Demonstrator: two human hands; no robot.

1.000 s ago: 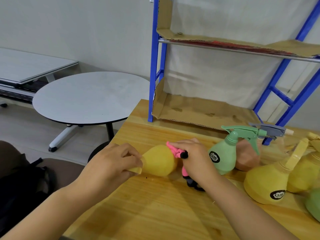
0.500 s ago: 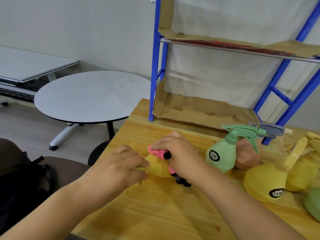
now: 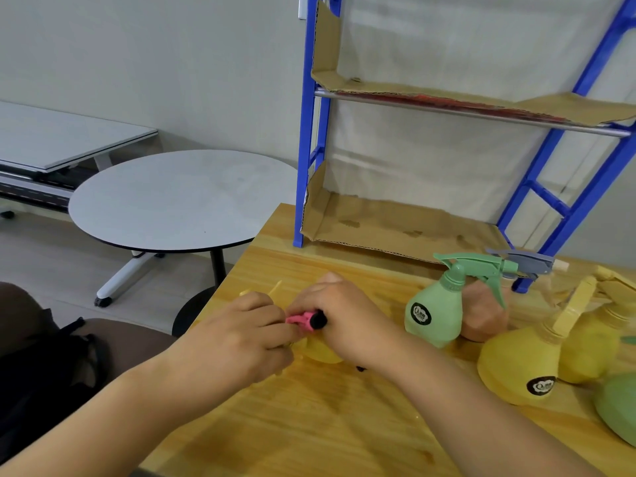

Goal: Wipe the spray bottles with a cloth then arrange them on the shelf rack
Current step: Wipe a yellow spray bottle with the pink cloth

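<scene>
Head view: right grip curls over pink-triggered yellow plastic spray bottle lying on wooden tabletop; left grip clutches yellow cloth against it. Green plastic spray bottle stands to the right, blue metal shelf rack behind.

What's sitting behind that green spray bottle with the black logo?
A brownish bottle stands behind the green spray bottle, a grey trigger head above it. The green one covers its left part, so any label is hidden.
</scene>
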